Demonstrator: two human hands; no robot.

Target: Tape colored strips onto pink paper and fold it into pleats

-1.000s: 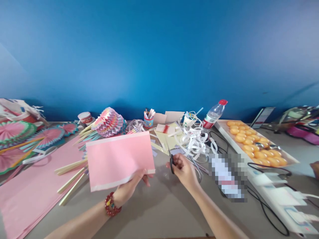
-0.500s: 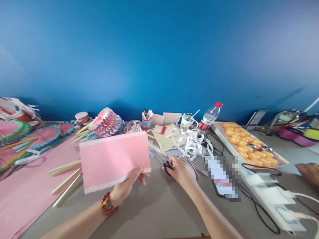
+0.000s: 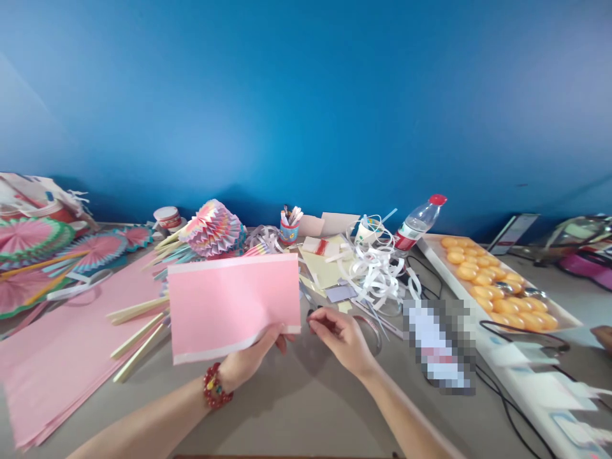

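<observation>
A pink sheet of paper (image 3: pixel 234 306) with white strips along its long edges is held up off the table, pinched at its lower right by my left hand (image 3: pixel 255 354). A beaded bracelet circles that wrist. My right hand (image 3: pixel 347 341) hovers just right of the sheet, its fingers loosely bent and nothing visible between them. Behind its fingertips, scissors (image 3: pixel 308 296) lie on the table, their dark handles mostly hidden by the hand.
Pink sheets (image 3: pixel 71 347) and folded paper fans (image 3: pixel 100 248) cover the left side. White ribbon curls (image 3: pixel 382 280), a bottle (image 3: pixel 415 226) and a phone (image 3: pixel 437 350) are right of centre. Farther right are a box of yellow ovals (image 3: pixel 488 274) and a power strip (image 3: pixel 535 389).
My right hand has let go of the scissors and moved toward the sheet's edge. My left hand still holds the sheet. The whole view has shifted slightly.
</observation>
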